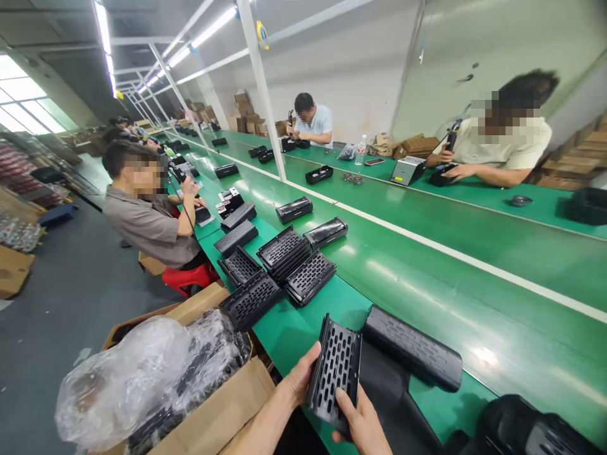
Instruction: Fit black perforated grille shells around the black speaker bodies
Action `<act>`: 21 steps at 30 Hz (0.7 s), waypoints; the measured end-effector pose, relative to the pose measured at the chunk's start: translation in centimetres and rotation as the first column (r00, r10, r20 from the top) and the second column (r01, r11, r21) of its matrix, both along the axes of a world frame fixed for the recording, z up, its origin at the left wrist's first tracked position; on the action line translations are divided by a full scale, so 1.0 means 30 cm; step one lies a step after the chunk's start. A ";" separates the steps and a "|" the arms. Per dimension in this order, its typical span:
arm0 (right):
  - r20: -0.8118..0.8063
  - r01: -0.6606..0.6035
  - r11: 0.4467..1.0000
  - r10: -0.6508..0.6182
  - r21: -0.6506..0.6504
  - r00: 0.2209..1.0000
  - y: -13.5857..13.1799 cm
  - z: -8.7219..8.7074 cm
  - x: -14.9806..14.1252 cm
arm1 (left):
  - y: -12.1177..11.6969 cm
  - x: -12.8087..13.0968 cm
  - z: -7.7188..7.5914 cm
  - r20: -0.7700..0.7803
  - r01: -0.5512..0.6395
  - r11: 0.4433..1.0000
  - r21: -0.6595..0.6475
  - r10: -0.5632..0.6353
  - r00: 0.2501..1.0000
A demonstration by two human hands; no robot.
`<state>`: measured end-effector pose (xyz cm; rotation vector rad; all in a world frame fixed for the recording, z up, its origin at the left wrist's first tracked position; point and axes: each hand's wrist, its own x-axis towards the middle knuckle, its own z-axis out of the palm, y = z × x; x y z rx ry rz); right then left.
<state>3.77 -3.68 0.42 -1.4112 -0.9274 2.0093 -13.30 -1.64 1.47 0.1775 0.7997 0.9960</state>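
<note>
A black slotted plastic panel [337, 360] is tilted up between my two hands over the near edge of the green bench. My left hand [303, 373] grips its left side, thumb along the edge, other fingers hidden behind it. At the lower right corner my right hand [358, 417] holds the same panel, thumb on the slotted face. Just beyond, a long black housing [412, 347] with a rounded top lies on the bench, next to a black part [386, 379] with a smooth surface. Several more slotted panels [284, 249] sit stacked further left.
An open cardboard box [222, 411] with plastic-wrapped parts [142, 373] stands at left, beside the bench. A green conveyor [403, 246] runs past, carrying black housings [326, 232]. Black parts [531, 426] lie at lower right. Co-workers sit at left [147, 215] and across [497, 139].
</note>
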 end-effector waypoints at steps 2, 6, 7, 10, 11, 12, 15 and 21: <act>0.143 0.105 0.993 -0.112 0.058 0.983 0.069 -0.028 -0.073 | 0.058 -0.052 -0.013 -0.171 -0.128 0.992 -0.005 0.125 0.977; 0.232 0.169 0.980 -0.189 0.102 0.954 0.265 -0.066 -0.194 | 0.131 -0.125 -0.048 -0.471 -0.390 0.920 -0.032 0.330 0.818; 0.243 0.185 0.977 -0.206 0.106 0.948 0.312 -0.073 -0.216 | 0.142 -0.127 -0.060 -0.498 -0.423 0.906 -0.028 0.354 0.792; 0.251 0.221 0.969 -0.242 0.107 0.937 0.408 -0.093 -0.255 | 0.170 -0.103 -0.097 -0.506 -0.466 0.885 0.014 0.408 0.760; 0.246 0.222 0.969 -0.242 0.105 0.939 0.418 -0.097 -0.258 | 0.180 -0.091 -0.107 -0.508 -0.478 0.878 0.025 0.423 0.751; 0.240 0.216 0.971 -0.234 0.101 0.942 0.417 -0.099 -0.254 | 0.188 -0.080 -0.115 -0.511 -0.491 0.871 0.031 0.436 0.741; 0.236 0.172 0.983 -0.183 0.069 0.954 0.367 -0.074 -0.201 | 0.196 -0.069 -0.117 -0.534 -0.528 0.849 0.024 0.457 0.711; 0.446 -0.184 0.890 -0.024 0.418 0.895 0.523 0.140 -0.114 | 0.177 -0.117 -0.040 -0.636 -0.665 0.739 0.106 0.565 0.526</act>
